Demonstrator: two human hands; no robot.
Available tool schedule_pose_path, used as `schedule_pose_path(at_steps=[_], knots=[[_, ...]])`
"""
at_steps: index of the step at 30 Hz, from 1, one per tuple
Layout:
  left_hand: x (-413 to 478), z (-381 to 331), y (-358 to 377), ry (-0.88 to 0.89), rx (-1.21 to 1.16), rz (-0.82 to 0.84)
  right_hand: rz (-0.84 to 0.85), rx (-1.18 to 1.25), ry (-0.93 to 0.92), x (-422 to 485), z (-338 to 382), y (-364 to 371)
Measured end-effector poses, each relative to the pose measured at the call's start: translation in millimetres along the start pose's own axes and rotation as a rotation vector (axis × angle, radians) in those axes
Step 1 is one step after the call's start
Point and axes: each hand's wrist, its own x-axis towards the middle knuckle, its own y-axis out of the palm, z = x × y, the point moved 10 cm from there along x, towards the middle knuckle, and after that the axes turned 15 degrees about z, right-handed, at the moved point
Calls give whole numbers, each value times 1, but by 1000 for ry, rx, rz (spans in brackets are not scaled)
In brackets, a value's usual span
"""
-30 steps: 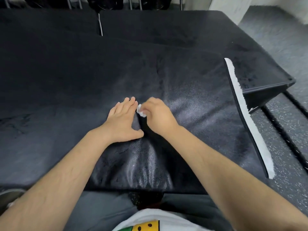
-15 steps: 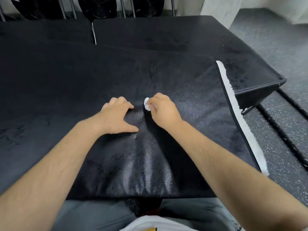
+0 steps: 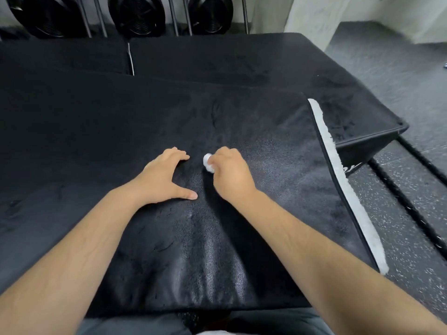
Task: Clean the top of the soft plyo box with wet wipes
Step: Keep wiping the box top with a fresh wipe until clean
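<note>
The black soft plyo box (image 3: 266, 165) fills the middle of the head view, its top creased and shiny near me. My right hand (image 3: 231, 174) grips a small balled-up white wet wipe (image 3: 208, 163) and holds it against the box top. My left hand (image 3: 164, 178) rests on the top just left of the wipe, thumb spread out and fingertips bent down onto the surface. A narrow gap separates the two hands.
A white fuzzy strip (image 3: 346, 187) runs along the box's right edge. A second black box (image 3: 350, 112) lies behind and to the right, lower. Black weight plates (image 3: 137, 15) stand on a rack at the back. Speckled grey floor (image 3: 416, 226) is on the right.
My left hand's fingers have curled down from flat and drawn away from the wipe. My right hand with the wipe has shifted slightly right and farther away.
</note>
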Motion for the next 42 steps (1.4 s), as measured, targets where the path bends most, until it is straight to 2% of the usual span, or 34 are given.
schedule_pose_path(at_steps=[2, 5, 10, 12, 14, 17, 20, 24, 27, 29, 33, 37, 42], knots=[[1, 0, 0, 3, 7, -1, -5, 36, -59, -4, 3, 4], [2, 1, 1, 5, -3, 5, -45, 92, 4, 8, -11, 3], [2, 4, 2, -5, -20, 7, 53, 97, 10, 36, 18, 9], [2, 4, 2, -3, -28, 6, 113, 7, 51, 35, 24, 12], [3, 4, 3, 17, -42, 6, 131, -17, -1, 17, 30, 22], [4, 5, 2, 24, -44, 3, 54, 56, -111, -6, 31, 24], [3, 4, 3, 0, -42, 17, 71, 98, -54, 27, 19, 16], [2, 5, 1, -15, -53, 14, 119, 29, 30, 36, 23, 21], [3, 4, 4, -71, -48, 58, 27, 23, -20, 14, 17, 18], [8, 0, 1, -112, 21, 100, -1, 7, 58, 20, -8, 7], [27, -14, -33, -113, 187, -28, 115, -170, 201, 47, -22, 9], [50, -4, -22, -125, 250, 62, 142, -218, 96, 35, -8, 21], [54, 4, -13, -97, 210, 64, 141, -160, 202, 39, -35, 18]])
